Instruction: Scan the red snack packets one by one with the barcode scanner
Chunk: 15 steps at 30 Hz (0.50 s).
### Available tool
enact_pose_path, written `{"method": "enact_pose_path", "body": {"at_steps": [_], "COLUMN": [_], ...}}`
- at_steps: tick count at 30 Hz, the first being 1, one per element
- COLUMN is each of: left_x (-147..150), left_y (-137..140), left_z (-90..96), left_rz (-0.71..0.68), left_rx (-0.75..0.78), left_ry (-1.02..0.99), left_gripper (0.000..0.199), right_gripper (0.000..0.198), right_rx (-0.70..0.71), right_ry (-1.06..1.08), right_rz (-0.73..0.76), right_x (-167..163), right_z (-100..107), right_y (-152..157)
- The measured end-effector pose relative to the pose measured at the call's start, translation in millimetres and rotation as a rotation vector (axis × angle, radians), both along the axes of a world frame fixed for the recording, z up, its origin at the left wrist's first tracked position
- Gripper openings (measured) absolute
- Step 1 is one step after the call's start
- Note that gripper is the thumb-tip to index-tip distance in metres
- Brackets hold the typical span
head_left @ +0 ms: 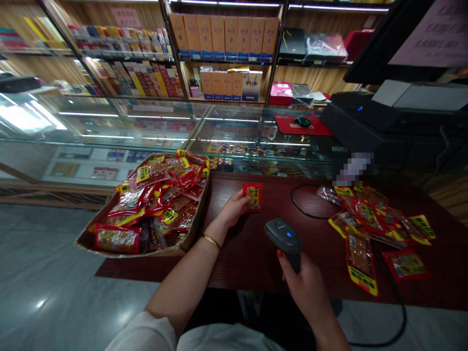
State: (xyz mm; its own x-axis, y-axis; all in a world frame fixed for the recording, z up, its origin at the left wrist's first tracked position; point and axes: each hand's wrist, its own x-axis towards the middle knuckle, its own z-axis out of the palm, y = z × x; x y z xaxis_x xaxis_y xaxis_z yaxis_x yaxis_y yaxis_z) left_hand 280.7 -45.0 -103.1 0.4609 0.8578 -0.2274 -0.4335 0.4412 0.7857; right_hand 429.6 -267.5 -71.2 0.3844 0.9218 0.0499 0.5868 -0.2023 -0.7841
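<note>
Between the fingers of my left hand (234, 208) is a small red and yellow snack packet (255, 197), held just over the dark wooden counter (234, 253). My right hand (305, 287) is wrapped round the handle of a black barcode scanner (283, 236), which has a blue light on top and its head turned toward the packet. Left of my left arm, a cardboard box (81, 242) is heaped with red and yellow snack packets (157, 195). To the right of the scanner lies a loose pile of similar packets (376, 214), with a flat red packet (406, 264) at its near side.
A black cable (400, 297) loops over the counter's front edge at the right. Glass display cases (146, 122) stand behind, with a mouse (302, 121) on a red mat (280, 125). At the right are a black printer-like machine (351, 126) and a monitor (387, 44).
</note>
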Motion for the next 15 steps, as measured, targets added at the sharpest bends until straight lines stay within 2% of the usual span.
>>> {"method": "enact_pose_path", "body": {"at_steps": [9, 15], "left_x": [-1.5, -0.7], "left_y": [0.0, -3.8], "left_z": [-3.6, 3.4], "left_rz": [-0.003, 0.002], "left_rx": [0.042, 0.014], "left_ry": [0.021, 0.025], "left_gripper": [0.037, 0.034], "right_gripper": [0.057, 0.059], "right_rx": [-0.039, -0.042], "right_ry": [-0.049, -0.059], "right_rz": [-0.007, -0.005], "right_x": [2.8, 1.2], "right_z": [-2.2, -1.6], "right_y": [3.4, 6.1]}}
